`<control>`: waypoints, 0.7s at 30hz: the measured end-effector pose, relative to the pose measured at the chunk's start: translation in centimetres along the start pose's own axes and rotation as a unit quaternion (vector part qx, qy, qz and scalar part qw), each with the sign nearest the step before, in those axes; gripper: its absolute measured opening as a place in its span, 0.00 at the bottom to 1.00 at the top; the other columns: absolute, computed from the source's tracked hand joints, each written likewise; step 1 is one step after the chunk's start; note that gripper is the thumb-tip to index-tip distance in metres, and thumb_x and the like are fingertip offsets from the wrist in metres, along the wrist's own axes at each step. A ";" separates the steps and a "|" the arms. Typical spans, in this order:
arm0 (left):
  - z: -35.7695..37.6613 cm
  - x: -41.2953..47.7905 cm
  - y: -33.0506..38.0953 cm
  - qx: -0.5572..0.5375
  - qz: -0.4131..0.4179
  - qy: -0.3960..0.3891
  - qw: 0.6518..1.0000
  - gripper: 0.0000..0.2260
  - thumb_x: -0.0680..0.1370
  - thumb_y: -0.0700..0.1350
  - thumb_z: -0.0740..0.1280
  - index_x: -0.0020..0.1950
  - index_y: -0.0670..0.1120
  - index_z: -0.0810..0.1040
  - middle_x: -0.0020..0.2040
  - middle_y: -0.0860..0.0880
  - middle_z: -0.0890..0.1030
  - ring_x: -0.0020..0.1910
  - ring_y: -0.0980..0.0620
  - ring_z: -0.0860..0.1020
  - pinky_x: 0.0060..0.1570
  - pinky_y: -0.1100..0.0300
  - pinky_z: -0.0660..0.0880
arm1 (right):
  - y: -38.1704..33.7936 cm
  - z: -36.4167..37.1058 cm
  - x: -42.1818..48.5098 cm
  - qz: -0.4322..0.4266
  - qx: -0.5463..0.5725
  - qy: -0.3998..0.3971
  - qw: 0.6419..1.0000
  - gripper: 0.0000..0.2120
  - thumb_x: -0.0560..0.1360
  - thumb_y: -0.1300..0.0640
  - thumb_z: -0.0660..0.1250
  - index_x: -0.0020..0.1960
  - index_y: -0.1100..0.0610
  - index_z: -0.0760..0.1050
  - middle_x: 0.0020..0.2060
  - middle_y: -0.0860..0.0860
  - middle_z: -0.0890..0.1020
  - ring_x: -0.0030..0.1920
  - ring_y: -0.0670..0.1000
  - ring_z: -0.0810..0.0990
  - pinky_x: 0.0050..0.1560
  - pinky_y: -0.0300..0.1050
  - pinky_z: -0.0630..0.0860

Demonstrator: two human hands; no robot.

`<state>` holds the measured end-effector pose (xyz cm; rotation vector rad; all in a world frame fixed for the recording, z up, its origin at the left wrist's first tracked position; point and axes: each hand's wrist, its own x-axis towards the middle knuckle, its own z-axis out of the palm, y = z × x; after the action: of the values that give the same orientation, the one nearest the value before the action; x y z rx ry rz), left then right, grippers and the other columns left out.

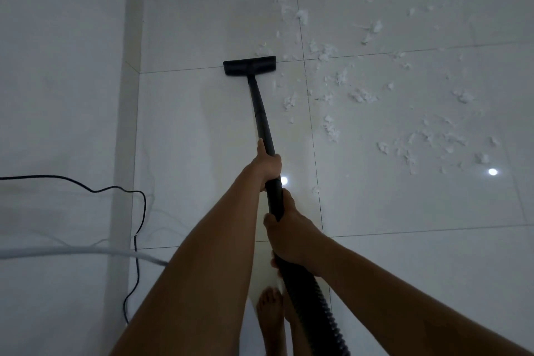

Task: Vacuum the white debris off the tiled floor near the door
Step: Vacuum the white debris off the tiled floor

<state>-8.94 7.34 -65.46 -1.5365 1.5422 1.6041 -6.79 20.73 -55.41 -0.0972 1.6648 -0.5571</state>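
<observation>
Head view: debris (364, 95) strews tiled floor (202, 23) (mostly right).

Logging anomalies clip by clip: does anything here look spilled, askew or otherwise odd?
White debris lies scattered across the tiled floor right of the vacuum head, not yet collected. A dark cable snakes loosely over the floor at left. Otherwise nothing odd: left hand and right hand both grip the wand.

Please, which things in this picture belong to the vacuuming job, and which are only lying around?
For the job: vacuum head; black wand, gripped by the left hand and the right hand; ribbed hose; white debris; tiled floor.

Lying about: black cable near the wall; pale blurred cord crossing it.
</observation>
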 end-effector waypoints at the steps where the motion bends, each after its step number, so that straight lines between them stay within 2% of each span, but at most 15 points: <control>1: -0.1 0.2 0.3 0.000 0.001 0.001 1.000 0.32 0.86 0.49 0.55 0.81 0.61 0.36 0.77 0.42 0.65 0.59 0.42 0.75 0.58 0.46 0.78 | -0.2 -0.3 0.2 0.001 0.001 0.000 1.000 0.33 0.86 0.53 0.57 0.83 0.40 0.41 0.61 0.66 0.79 0.37 0.56 0.82 0.36 0.49 0.84; 3: -0.3 0.7 1.0 0.002 0.004 0.002 1.000 0.32 0.86 0.48 0.55 0.82 0.60 0.36 0.76 0.41 0.66 0.56 0.43 0.74 0.56 0.47 0.78 | -0.8 -0.8 0.7 0.000 0.002 -0.001 1.000 0.33 0.86 0.53 0.57 0.82 0.40 0.41 0.60 0.66 0.79 0.39 0.57 0.82 0.42 0.53 0.85; 8: -0.7 1.7 2.8 0.004 0.005 0.008 1.000 0.32 0.86 0.48 0.54 0.82 0.60 0.36 0.76 0.42 0.66 0.53 0.44 0.74 0.51 0.49 0.77 | -2.1 -2.0 1.6 -0.007 0.005 -0.004 1.000 0.33 0.86 0.53 0.57 0.82 0.38 0.41 0.58 0.65 0.79 0.35 0.55 0.82 0.36 0.50 0.84; 11: -1.0 2.1 3.8 0.001 0.005 0.010 1.000 0.32 0.86 0.48 0.54 0.82 0.60 0.36 0.76 0.41 0.66 0.53 0.44 0.74 0.53 0.48 0.77 | -3.1 -2.8 2.1 -0.006 0.002 -0.006 1.000 0.33 0.86 0.53 0.57 0.82 0.38 0.41 0.57 0.65 0.79 0.34 0.55 0.82 0.36 0.50 0.85; 14: -1.5 2.5 5.0 0.002 0.002 0.009 1.000 0.32 0.86 0.47 0.54 0.82 0.60 0.36 0.75 0.42 0.67 0.54 0.43 0.75 0.58 0.46 0.78 | -4.3 -3.8 2.4 -0.005 0.003 -0.012 1.000 0.33 0.86 0.53 0.57 0.82 0.38 0.42 0.59 0.65 0.79 0.32 0.54 0.81 0.30 0.46 0.82; 16: -1.9 2.6 5.8 0.007 -0.002 0.008 1.000 0.32 0.86 0.47 0.54 0.81 0.60 0.35 0.74 0.41 0.68 0.55 0.43 0.74 0.58 0.46 0.78 | -5.1 -4.1 2.8 -0.011 -0.017 -0.012 1.000 0.33 0.86 0.52 0.57 0.82 0.39 0.41 0.61 0.66 0.79 0.38 0.58 0.84 0.37 0.51 0.84; 18: -2.4 2.9 6.5 0.012 -0.003 0.006 1.000 0.32 0.86 0.47 0.54 0.81 0.60 0.35 0.74 0.41 0.68 0.54 0.43 0.74 0.55 0.47 0.78 | -5.8 -4.2 3.1 -0.012 -0.042 -0.006 0.999 0.34 0.85 0.51 0.57 0.83 0.40 0.40 0.62 0.66 0.79 0.50 0.64 0.85 0.52 0.61 0.84; 19: -2.7 3.1 6.8 0.014 -0.003 0.006 1.000 0.32 0.86 0.47 0.54 0.81 0.60 0.35 0.74 0.41 0.68 0.54 0.44 0.75 0.53 0.48 0.78 | -6.3 -4.2 3.3 -0.010 -0.044 -0.005 0.999 0.34 0.85 0.52 0.57 0.83 0.40 0.40 0.62 0.66 0.79 0.52 0.65 0.84 0.55 0.63 0.83; 21: -3.4 3.6 7.3 0.016 -0.002 0.006 1.000 0.32 0.86 0.47 0.54 0.81 0.60 0.35 0.74 0.41 0.68 0.52 0.44 0.75 0.51 0.49 0.78 | -7.3 -4.2 3.5 -0.007 -0.031 -0.006 0.999 0.34 0.85 0.52 0.58 0.82 0.40 0.41 0.60 0.64 0.79 0.51 0.63 0.84 0.56 0.63 0.83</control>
<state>-14.98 0.88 -64.84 -1.5338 1.5623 1.5634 -13.27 14.33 -55.32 -0.1574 1.6711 -0.5151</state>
